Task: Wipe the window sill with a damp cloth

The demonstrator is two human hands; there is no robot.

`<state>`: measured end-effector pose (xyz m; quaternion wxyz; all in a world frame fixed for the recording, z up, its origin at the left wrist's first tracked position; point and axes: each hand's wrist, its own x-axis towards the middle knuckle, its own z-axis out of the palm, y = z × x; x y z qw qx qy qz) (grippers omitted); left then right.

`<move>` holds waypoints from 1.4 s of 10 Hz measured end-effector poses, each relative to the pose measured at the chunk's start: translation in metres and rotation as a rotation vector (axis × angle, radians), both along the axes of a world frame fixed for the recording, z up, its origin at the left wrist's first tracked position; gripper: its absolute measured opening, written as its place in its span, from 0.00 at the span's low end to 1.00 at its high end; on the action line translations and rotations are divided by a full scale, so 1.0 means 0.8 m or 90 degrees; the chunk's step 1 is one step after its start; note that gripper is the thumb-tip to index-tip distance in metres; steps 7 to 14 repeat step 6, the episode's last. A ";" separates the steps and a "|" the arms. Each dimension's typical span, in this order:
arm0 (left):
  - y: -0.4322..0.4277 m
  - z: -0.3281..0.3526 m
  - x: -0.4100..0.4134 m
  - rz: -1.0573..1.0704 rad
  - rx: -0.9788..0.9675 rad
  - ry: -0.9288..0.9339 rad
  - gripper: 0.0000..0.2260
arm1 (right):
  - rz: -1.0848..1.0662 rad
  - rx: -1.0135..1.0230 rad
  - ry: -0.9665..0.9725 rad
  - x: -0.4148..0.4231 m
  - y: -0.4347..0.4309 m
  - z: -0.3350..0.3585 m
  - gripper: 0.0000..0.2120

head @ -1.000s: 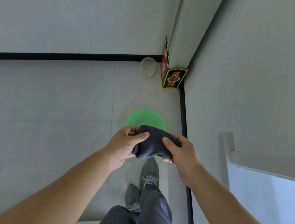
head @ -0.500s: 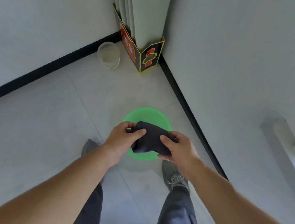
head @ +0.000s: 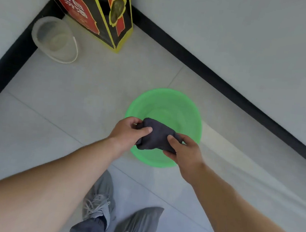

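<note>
Dark cloth [head: 155,135], one, gripped by fingers [head: 146,129] of left hand [head: 125,131], right hand [head: 184,152]; over one green basin [head: 168,106].

left forearm [head: 53,180] and right forearm [head: 242,213] are reaching forward, converging. left hand [head: 127,133] is gripping one end of the bunched cloth [head: 155,136], thumb on top. right hand [head: 185,153] is gripping the other end.

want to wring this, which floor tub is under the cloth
The green basin, directly below the cloth; the clear bucket stands well off to the left.
</note>
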<state>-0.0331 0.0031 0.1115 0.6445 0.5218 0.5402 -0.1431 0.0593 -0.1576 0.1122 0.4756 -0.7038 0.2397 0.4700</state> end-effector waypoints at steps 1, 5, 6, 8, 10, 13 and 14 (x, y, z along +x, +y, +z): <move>-0.003 -0.068 0.008 -0.017 0.025 -0.008 0.14 | 0.027 -0.033 -0.064 -0.001 -0.005 -0.066 0.07; -0.014 -0.197 0.035 -0.270 0.162 0.001 0.27 | 0.318 -0.219 -0.296 -0.010 -0.007 -0.192 0.18; -0.005 -0.182 0.028 -0.357 0.264 0.064 0.28 | 0.314 -0.235 -0.284 -0.008 -0.012 -0.173 0.19; -0.005 -0.182 0.028 -0.357 0.264 0.064 0.28 | 0.314 -0.235 -0.284 -0.008 -0.012 -0.173 0.19; -0.005 -0.182 0.028 -0.357 0.264 0.064 0.28 | 0.314 -0.235 -0.284 -0.008 -0.012 -0.173 0.19; -0.005 -0.182 0.028 -0.357 0.264 0.064 0.28 | 0.314 -0.235 -0.284 -0.008 -0.012 -0.173 0.19; -0.005 -0.182 0.028 -0.357 0.264 0.064 0.28 | 0.314 -0.235 -0.284 -0.008 -0.012 -0.173 0.19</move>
